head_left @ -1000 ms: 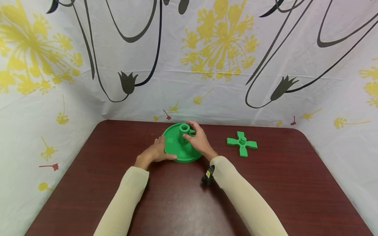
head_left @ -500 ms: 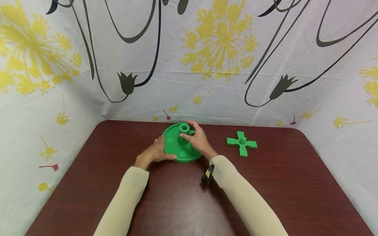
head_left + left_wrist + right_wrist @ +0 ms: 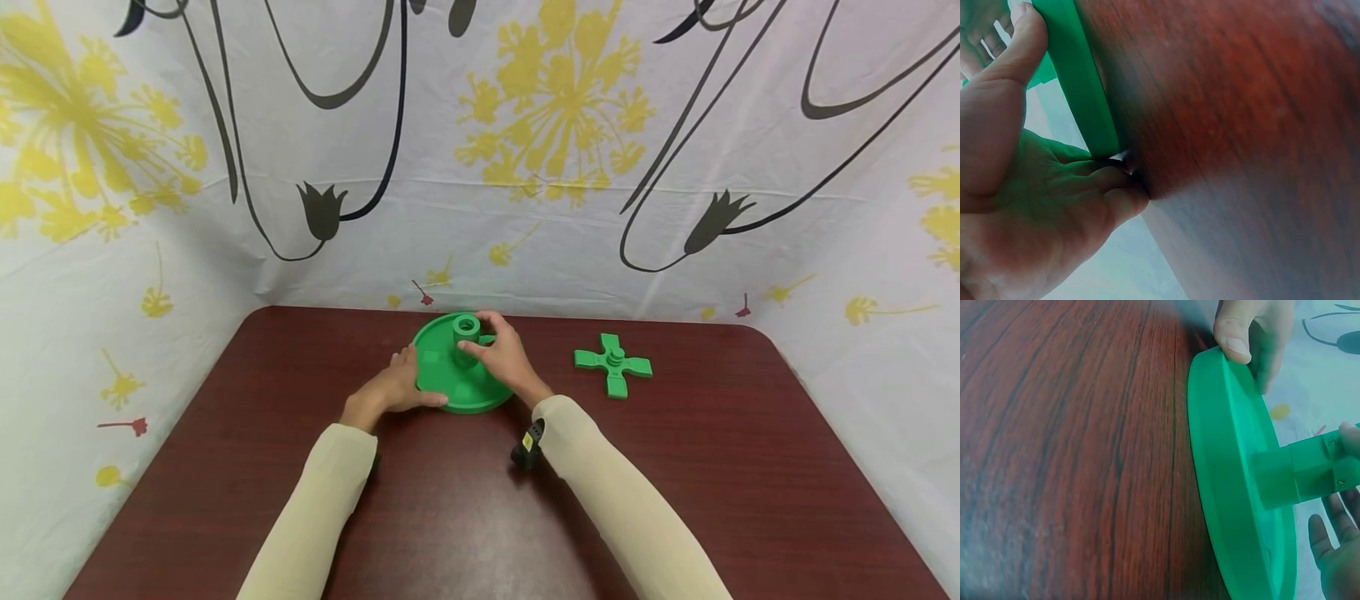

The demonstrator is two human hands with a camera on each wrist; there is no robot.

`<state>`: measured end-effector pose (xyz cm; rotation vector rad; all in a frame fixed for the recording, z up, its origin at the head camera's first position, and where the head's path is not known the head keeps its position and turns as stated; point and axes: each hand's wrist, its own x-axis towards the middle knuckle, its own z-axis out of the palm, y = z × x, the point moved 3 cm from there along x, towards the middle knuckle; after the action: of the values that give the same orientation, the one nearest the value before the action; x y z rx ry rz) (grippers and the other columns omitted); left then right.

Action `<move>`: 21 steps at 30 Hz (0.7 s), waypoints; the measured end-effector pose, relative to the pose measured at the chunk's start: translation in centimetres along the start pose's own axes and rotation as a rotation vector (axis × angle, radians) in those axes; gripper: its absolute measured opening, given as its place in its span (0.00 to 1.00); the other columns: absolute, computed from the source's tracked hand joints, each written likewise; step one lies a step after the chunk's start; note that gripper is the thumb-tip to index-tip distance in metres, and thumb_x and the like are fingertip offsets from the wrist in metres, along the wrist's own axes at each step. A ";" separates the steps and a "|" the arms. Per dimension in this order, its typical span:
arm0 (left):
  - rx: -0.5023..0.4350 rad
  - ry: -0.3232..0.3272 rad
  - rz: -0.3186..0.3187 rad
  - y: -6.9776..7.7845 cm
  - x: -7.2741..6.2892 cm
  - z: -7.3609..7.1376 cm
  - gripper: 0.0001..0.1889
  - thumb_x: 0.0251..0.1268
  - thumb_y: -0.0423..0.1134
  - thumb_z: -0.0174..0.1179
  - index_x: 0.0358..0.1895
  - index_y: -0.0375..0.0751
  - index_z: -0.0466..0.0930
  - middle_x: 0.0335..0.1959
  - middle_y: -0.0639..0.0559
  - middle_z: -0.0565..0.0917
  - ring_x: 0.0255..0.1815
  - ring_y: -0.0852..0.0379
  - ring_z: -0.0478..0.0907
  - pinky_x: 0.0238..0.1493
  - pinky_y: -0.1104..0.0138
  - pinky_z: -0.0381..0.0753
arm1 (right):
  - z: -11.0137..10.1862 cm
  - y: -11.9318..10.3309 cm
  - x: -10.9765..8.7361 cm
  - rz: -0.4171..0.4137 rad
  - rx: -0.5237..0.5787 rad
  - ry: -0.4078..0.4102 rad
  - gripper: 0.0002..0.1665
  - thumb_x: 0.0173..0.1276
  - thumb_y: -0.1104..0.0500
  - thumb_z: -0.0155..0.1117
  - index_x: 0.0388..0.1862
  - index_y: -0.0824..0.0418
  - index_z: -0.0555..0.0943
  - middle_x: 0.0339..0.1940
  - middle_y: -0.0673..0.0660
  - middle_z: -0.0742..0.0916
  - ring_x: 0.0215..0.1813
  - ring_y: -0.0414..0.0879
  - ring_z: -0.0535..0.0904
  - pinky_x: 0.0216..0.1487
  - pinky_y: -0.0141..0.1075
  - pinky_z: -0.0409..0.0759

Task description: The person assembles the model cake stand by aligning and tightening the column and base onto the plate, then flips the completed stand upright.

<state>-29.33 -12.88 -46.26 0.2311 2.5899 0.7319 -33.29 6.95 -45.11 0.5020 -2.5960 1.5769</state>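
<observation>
A round green plastic base (image 3: 472, 390) with a raised rim lies flat near the table's back edge. My left hand (image 3: 393, 385) holds its left side, thumb at the front rim; in the left wrist view, the fingers curl at the base's edge (image 3: 1079, 75). From the base rises a short post (image 3: 1272, 478), topped by a hollow green cylinder (image 3: 466, 327) with a small side arm. Thumb and fingers of my right hand (image 3: 506, 354) pinch this cylinder from the right. Part of the side arm is hidden behind that hand.
A green cross-shaped piece (image 3: 615, 360) with a central stub lies to the right of the base. Dark red wood tabletop (image 3: 465, 517) stretches out in front. White fabric (image 3: 562, 267) with printed flowers hangs behind the table and along both sides.
My right thumb has shifted very slightly left on the cylinder. The left hand, the base and the cross-shaped piece look unmoved.
</observation>
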 end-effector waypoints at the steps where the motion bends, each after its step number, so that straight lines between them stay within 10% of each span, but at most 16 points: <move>1: -0.001 0.000 0.003 0.0 0.0 0.0 0.62 0.63 0.61 0.64 0.78 0.28 0.28 0.80 0.30 0.38 0.81 0.35 0.35 0.76 0.44 0.49 | 0.0 0.1 0.0 0.005 0.002 -0.002 0.32 0.66 0.57 0.72 0.66 0.61 0.72 0.57 0.60 0.81 0.59 0.53 0.77 0.57 0.48 0.78; 21: -0.011 -0.011 0.002 0.1 0.0 0.0 0.62 0.63 0.61 0.64 0.78 0.28 0.27 0.80 0.31 0.37 0.81 0.35 0.34 0.77 0.44 0.48 | -0.1 0.0 0.2 0.012 -0.006 -0.027 0.34 0.66 0.57 0.71 0.70 0.60 0.71 0.61 0.61 0.80 0.62 0.54 0.76 0.58 0.49 0.78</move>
<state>-29.37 -12.82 -46.19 0.2338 2.5754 0.7433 -33.47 6.98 -44.99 0.5120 -2.6270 1.5760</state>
